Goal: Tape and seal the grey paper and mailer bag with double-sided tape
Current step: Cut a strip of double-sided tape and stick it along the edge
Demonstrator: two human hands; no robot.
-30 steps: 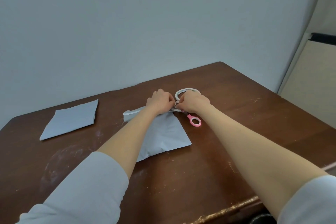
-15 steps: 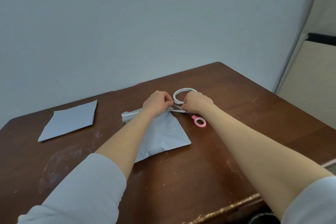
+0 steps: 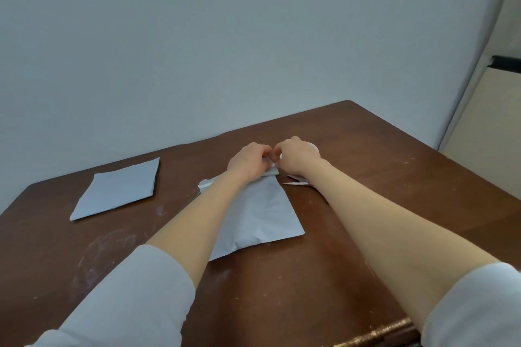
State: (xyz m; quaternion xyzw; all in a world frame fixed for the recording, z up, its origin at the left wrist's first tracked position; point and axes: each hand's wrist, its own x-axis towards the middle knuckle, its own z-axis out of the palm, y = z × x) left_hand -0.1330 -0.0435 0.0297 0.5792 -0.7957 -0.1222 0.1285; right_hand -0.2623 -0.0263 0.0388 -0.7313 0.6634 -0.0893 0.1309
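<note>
- Our left hand [image 3: 248, 162] and right hand [image 3: 297, 156] meet at the folded top of the mailer bag [image 3: 262, 217]. The bag lies mid-bench [image 3: 296, 290], with the fold toward the far edge.
- Both sets of fingers [image 3: 260, 151] are curled and pinch that fold, thumbs nearly touching. We judge this pins the flap so the tape can grip. Whether a tape backing sits between them is too small to tell.
- The grey paper [image 3: 118, 189] lies near the left edge, well apart, likely for later.
- The scissors [image 3: 296, 182] lie just beside the bag's right side, within reach.
</note>
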